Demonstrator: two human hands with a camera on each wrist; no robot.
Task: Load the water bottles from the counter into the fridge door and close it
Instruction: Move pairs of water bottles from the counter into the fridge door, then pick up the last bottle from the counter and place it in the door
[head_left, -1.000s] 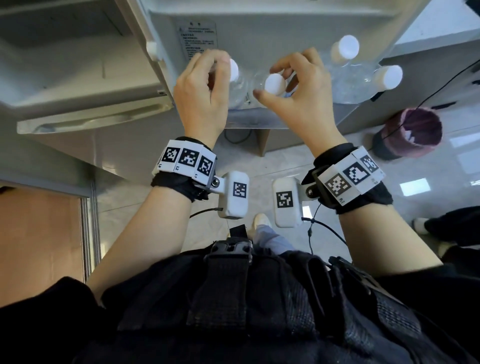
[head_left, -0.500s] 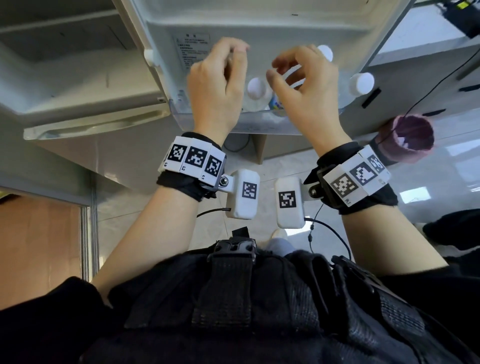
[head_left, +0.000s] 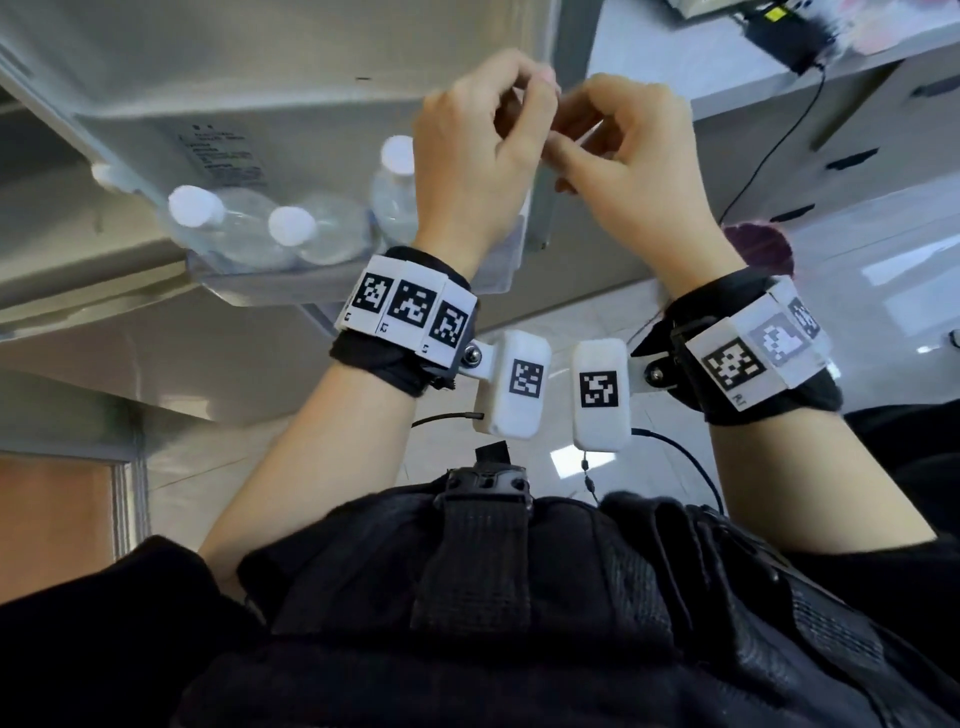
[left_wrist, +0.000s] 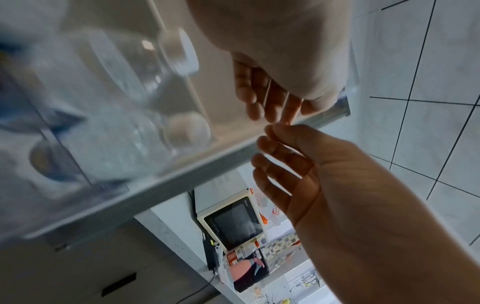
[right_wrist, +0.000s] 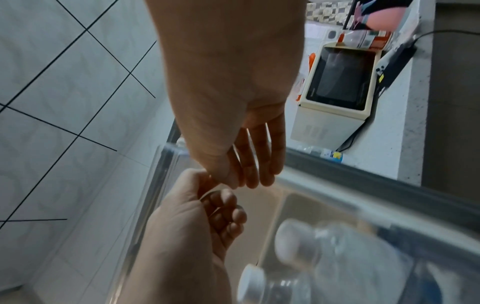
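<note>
Three clear water bottles with white caps (head_left: 291, 226) stand in the clear shelf (head_left: 249, 280) of the open fridge door (head_left: 260, 78); they appear blurred in the left wrist view (left_wrist: 116, 133) and the right wrist view (right_wrist: 337, 257). My left hand (head_left: 483, 156) and right hand (head_left: 623, 156) hover close together, up and to the right of the bottles, near the door's free edge. Neither hand holds anything, and their fingers are loosely curled. The fingertips nearly meet in the wrist views, left hand (left_wrist: 272, 107) and right hand (right_wrist: 249, 174).
A grey counter (head_left: 675, 52) lies beyond the door's edge, with a cream microwave (right_wrist: 340, 78) and a black box trailing a cable. A dark red bin (head_left: 763, 249) stands on the tiled floor at the right. The fridge body is at the left.
Both hands have come off the bottle caps and moved up and right toward the door's edge. The bottles stay in the shelf, now left of my hands.
</note>
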